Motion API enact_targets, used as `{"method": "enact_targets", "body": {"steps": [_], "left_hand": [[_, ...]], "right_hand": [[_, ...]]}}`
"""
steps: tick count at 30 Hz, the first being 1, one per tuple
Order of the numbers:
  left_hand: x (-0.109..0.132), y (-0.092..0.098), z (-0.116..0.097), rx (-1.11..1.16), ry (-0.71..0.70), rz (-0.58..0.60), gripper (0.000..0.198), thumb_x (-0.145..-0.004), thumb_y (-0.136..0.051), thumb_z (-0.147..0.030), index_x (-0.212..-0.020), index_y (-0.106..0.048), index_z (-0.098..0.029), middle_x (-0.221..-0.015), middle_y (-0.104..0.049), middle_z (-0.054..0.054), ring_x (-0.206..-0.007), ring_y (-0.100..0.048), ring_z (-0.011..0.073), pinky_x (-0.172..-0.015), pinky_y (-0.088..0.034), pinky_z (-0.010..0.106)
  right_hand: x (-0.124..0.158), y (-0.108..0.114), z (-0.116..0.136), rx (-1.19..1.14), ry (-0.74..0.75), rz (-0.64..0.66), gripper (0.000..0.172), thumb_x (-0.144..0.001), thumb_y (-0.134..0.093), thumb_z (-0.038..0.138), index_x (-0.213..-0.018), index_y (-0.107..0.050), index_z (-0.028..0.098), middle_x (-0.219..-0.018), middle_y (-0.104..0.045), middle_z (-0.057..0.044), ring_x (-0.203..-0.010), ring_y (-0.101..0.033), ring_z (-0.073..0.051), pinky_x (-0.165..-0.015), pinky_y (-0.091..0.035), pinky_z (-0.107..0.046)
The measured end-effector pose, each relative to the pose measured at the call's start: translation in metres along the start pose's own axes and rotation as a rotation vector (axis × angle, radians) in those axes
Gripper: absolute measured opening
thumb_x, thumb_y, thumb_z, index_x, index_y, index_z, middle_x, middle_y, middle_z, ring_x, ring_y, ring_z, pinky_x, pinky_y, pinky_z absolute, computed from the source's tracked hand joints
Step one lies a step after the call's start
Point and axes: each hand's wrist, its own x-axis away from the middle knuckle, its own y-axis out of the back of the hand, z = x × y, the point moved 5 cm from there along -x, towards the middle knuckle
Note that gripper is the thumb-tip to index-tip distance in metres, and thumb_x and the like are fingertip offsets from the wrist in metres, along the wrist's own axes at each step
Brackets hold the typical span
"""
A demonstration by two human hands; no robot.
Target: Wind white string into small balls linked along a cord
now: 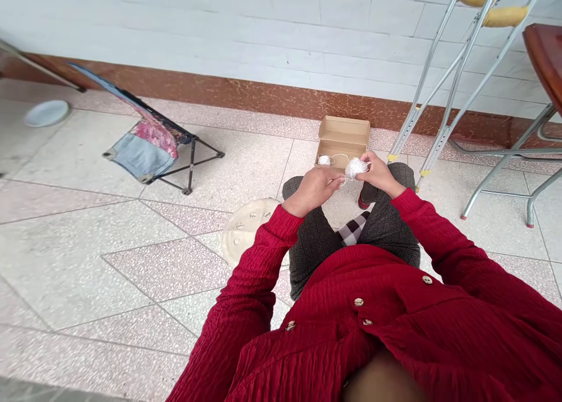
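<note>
A fluffy bundle of white yarn (pixel 356 168) is held above my knees by my right hand (pixel 380 172), its fingers closed around the bundle's right side. My left hand (pixel 312 188) is closed in a pinch at the bundle's left, with a loose strand at its fingertips. Whether a thin tool is also in that pinch, I cannot tell. Just beyond my hands, an open cardboard box (pixel 343 134) rests on the floor with its lid tilted back. A small white yarn ball (pixel 324 160) shows at the box's near left, and a strand runs from it towards the bundle.
A folding stool (pixel 149 144) stands to the left, with a pale basin (pixel 47 113) farther off. Below my left arm lies a round beige lid-like object (pixel 246 223). Metal crutches (pixel 456 80) lean on the wall at right, beside a metal-legged chair (pixel 504 174).
</note>
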Motion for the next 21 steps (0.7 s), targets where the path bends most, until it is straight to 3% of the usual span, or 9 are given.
{"method": "enact_targets", "body": {"steps": [2,5,10,16,21], "left_hand": [[-0.005,0.002,0.001,-0.026,-0.013,-0.039,0.026,-0.094,-0.056,-0.021,-0.072,-0.069,-0.019,-0.073,-0.069,0.002,-0.076,-0.061,0.0179,-0.088,-0.045,0.034],[-0.009,0.005,0.010,-0.031,0.011,-0.080,0.024,-0.093,-0.056,-0.019,-0.074,-0.072,-0.019,-0.073,-0.070,0.000,-0.074,-0.061,0.0171,-0.095,-0.045,0.036],[-0.005,0.001,0.029,0.099,0.107,-0.114,0.027,-0.094,-0.056,-0.026,-0.075,-0.074,-0.018,-0.078,-0.072,0.003,-0.081,-0.064,0.0190,-0.082,-0.047,0.031],[-0.003,-0.028,0.039,0.369,0.180,-0.095,0.034,-0.094,-0.054,-0.035,-0.077,-0.075,-0.014,-0.076,-0.072,0.002,-0.077,-0.064,0.0174,-0.077,-0.048,0.028],[0.006,-0.052,0.041,0.450,0.279,-0.039,0.035,-0.092,-0.057,-0.042,-0.081,-0.077,-0.015,-0.081,-0.076,0.004,-0.078,-0.067,0.0180,-0.080,-0.049,0.029]], "right_hand": [[0.004,-0.008,0.010,-0.046,0.023,0.160,0.049,-0.053,-0.077,0.022,-0.094,-0.051,0.023,-0.087,-0.054,0.003,-0.074,-0.050,-0.016,-0.071,-0.043,-0.030],[0.022,-0.020,0.025,-0.323,0.001,0.407,0.050,-0.056,-0.076,0.018,-0.101,-0.055,0.023,-0.096,-0.058,0.001,-0.083,-0.055,-0.017,-0.071,-0.047,-0.029],[0.046,-0.014,0.052,-0.677,-0.046,0.558,0.061,-0.063,-0.076,0.016,-0.120,-0.060,0.026,-0.111,-0.062,-0.002,-0.090,-0.059,-0.017,-0.066,-0.053,-0.024],[0.040,0.002,0.072,-0.871,-0.001,0.522,0.066,-0.067,-0.075,0.018,-0.130,-0.058,0.028,-0.123,-0.062,-0.004,-0.085,-0.062,-0.015,-0.062,-0.058,-0.024],[0.016,0.018,0.073,-0.827,-0.001,0.278,0.055,-0.067,-0.079,0.023,-0.118,-0.058,0.027,-0.112,-0.065,-0.002,-0.085,-0.064,-0.016,-0.064,-0.059,-0.026]]}}
